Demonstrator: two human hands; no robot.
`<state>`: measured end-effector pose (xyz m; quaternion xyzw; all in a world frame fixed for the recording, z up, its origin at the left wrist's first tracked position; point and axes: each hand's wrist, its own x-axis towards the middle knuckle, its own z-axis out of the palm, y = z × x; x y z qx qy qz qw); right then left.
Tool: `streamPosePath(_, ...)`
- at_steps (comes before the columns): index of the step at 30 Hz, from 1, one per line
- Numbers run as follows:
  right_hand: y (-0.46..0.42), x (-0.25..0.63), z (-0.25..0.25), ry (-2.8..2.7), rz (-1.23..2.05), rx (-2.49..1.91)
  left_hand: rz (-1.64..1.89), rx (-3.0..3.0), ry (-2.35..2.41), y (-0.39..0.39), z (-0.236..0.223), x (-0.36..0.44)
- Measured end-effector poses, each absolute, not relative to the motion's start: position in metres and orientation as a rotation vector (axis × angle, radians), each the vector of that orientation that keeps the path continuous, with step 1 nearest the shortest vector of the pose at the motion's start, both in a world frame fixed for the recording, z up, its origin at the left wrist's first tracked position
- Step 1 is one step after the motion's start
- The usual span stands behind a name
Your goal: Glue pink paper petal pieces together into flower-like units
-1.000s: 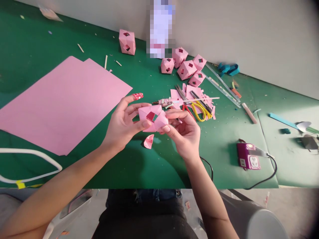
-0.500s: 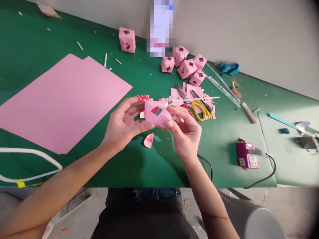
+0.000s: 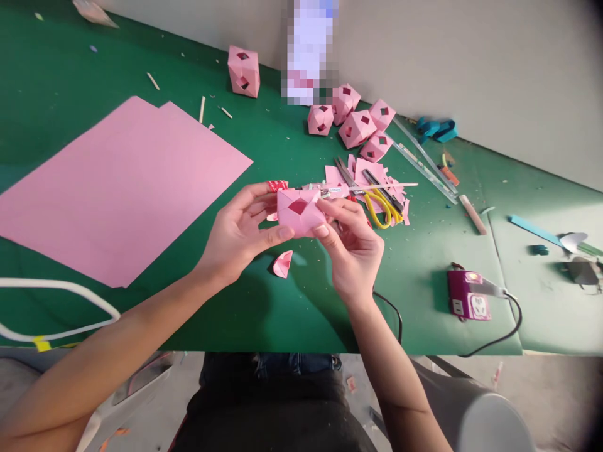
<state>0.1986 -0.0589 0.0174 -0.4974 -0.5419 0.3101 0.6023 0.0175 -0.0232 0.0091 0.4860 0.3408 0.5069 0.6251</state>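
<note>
Between both hands, above the green table, is a folded pink paper shape [image 3: 304, 218] with a diamond-shaped hole facing up. My left hand [image 3: 240, 229] pinches its left side, thumb at the lower front edge and fingers behind; one fingertip wears a red patterned wrap. On the right side my right hand [image 3: 355, 248] grips it with thumb and fingers closed. Just below lies a small folded pink paper piece [image 3: 282, 264]. Behind the held shape, a pink glue gun [image 3: 335, 190] with a pale stick is partly hidden. Yellow-handled scissors [image 3: 379, 207] and a cutter [image 3: 382, 189] rest on pink scraps.
Large pink paper sheets [image 3: 127, 188] cover the left of the table. Several finished pink paper polyhedra [image 3: 357, 129] cluster at the back, with a larger one [image 3: 244, 72] apart. A purple power adapter [image 3: 468, 295] with a black cord sits right; a white tube frame [image 3: 61, 285] is left.
The pink paper shape has tilted in my hands, and its front gap now appears closed, leaving one diamond hole in view. Both hands keep their hold. The view has shifted slightly.
</note>
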Motion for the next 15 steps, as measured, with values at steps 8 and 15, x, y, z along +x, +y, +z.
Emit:
streamPosePath(8,-0.059,0.202,0.014,-1.337,0.645,-1.057,1.119,1.069,0.742,-0.027,0.010,0.020)
streamPosePath(15,-0.062,0.204,0.018,-1.392,0.746,-1.023,1.029,1.079,0.686,-0.011,0.008,0.005)
